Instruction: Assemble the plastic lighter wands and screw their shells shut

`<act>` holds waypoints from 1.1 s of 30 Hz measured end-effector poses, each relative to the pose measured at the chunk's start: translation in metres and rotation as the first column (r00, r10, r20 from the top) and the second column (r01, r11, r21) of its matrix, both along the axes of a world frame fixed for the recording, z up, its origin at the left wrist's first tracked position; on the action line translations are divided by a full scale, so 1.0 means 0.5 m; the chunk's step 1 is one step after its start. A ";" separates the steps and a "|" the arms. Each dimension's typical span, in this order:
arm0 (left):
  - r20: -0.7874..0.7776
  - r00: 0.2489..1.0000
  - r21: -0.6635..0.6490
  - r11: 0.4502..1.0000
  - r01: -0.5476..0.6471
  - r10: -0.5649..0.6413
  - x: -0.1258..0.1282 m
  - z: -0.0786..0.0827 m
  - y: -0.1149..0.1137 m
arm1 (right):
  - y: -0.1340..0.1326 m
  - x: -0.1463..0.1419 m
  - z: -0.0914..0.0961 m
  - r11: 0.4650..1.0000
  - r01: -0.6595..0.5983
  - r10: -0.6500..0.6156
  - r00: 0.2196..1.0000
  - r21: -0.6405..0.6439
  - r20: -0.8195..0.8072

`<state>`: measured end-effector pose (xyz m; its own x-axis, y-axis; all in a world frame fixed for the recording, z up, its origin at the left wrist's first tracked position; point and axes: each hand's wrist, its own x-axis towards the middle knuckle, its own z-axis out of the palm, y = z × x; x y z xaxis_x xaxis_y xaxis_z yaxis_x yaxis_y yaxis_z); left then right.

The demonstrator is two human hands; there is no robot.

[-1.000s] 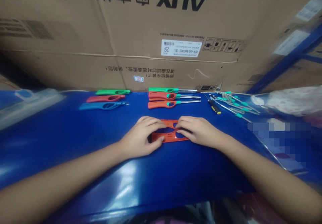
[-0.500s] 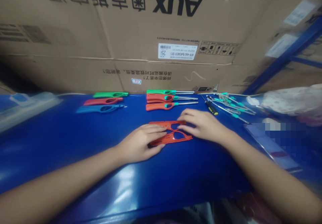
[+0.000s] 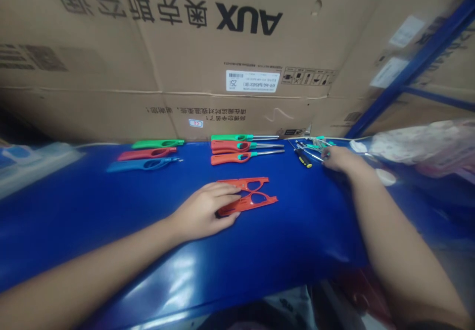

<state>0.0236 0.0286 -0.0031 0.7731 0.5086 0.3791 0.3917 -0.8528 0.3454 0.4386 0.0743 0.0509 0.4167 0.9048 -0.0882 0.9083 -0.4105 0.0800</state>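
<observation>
Two orange lighter casing halves lie side by side on the blue table, their inner sides facing up. My left hand covers their left ends, thumb at the near edge and fingers across the top, holding them down. Far to the right, my right hand is at a pile of metal lighter tubes with teal pieces. Its fingers are bent together among the parts; what they pinch is hidden. Just left of that hand lies a black and yellow screwdriver.
Three lighters with metal tubes, one green and two orange-red, lie at the back middle. Green, red and blue lighter bodies lie to their left. A large cardboard box stands behind. A blue metal bar slants at right, above a white cloth bundle.
My right hand has left the orange casing halves and moved right and away to the pile of tubes. My left hand stays on the halves. The view has shifted slightly.
</observation>
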 end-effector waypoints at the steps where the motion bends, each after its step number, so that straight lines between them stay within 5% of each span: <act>1: -0.008 1.000 -0.001 1.000 -0.001 0.001 0.000 0.000 0.000 | 0.001 0.000 -0.003 1.000 0.003 -0.003 1.000 0.001 -0.004; 6: -0.011 1.000 0.000 1.000 0.001 -0.001 0.001 0.005 -0.001 | -0.002 -0.006 0.001 0.998 0.003 -0.002 1.000 0.056 -0.028; 12: -0.008 1.000 0.014 1.000 0.007 -0.007 0.001 0.005 -0.003 | -0.013 -0.024 0.024 0.955 -0.030 0.054 0.996 0.294 -0.073; 16: -0.012 1.000 0.059 0.998 0.020 -0.019 -0.001 0.008 -0.002 | -0.024 -0.064 0.035 0.810 -0.075 0.224 0.956 0.582 -0.188; 19: -0.025 0.999 0.113 0.993 0.045 -0.042 -0.010 0.013 0.003 | -0.035 -0.118 0.027 0.694 -0.117 0.464 0.827 0.710 -0.318; 21: -0.043 0.998 0.143 0.988 0.055 -0.050 -0.020 0.014 0.008 | -0.047 -0.164 0.012 0.691 -0.175 0.623 0.636 0.701 -0.455; 23: -0.055 0.998 0.157 0.986 0.046 -0.038 -0.028 0.013 0.013 | -0.065 -0.211 -0.008 0.696 -0.242 0.673 0.546 0.676 -0.498; 29: 0.176 0.984 0.134 0.991 -0.028 0.004 -0.027 0.010 0.016 | -0.111 -0.283 -0.039 0.631 -0.471 0.774 0.428 0.616 -0.467; 33: 0.327 0.943 0.143 0.983 -0.115 0.063 -0.019 0.017 0.012 | -0.116 -0.277 -0.037 0.625 -0.550 0.780 0.454 0.554 -0.431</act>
<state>0.0143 0.0346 0.0054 0.5517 0.4830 0.6800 0.3594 -0.8734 0.3288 0.3003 0.0162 0.0325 -0.3704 0.8921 0.2586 0.6939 0.4509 -0.5614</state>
